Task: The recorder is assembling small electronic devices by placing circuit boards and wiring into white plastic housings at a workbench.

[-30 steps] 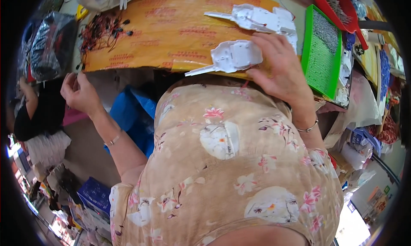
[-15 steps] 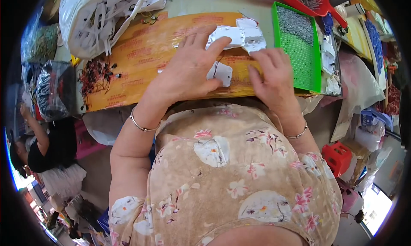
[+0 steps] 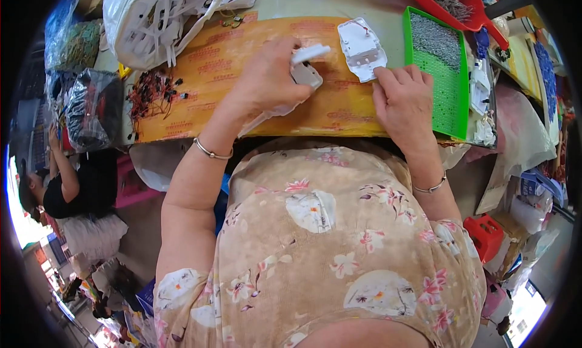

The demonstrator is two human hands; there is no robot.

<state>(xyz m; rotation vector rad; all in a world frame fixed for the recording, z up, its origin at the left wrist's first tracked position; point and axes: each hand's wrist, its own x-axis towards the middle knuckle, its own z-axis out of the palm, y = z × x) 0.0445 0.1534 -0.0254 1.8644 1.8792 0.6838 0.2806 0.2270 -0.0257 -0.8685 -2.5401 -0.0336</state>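
Note:
My left hand (image 3: 268, 81) is closed around a white plastic part (image 3: 307, 64) over the orange mat (image 3: 200, 99) on the table. A second white plastic housing (image 3: 362, 50) lies flat on the mat to its right, with a thin red wire on top. My right hand (image 3: 405, 102) rests on the mat, its fingertips touching the near edge of that housing. Both wrists wear thin bracelets.
A green tray (image 3: 451, 114) of small metal pins sits right of my right hand, a red scoop (image 3: 479, 11) of pins beyond it. A white bag (image 3: 130, 26) of white plastic parts lies far left, small wired components (image 3: 151, 93) near it. Another person (image 3: 57, 190) sits at lower left.
My left hand came up from beside the table onto the mat and picked up a white part. The right hand shifted right to the other housing's edge.

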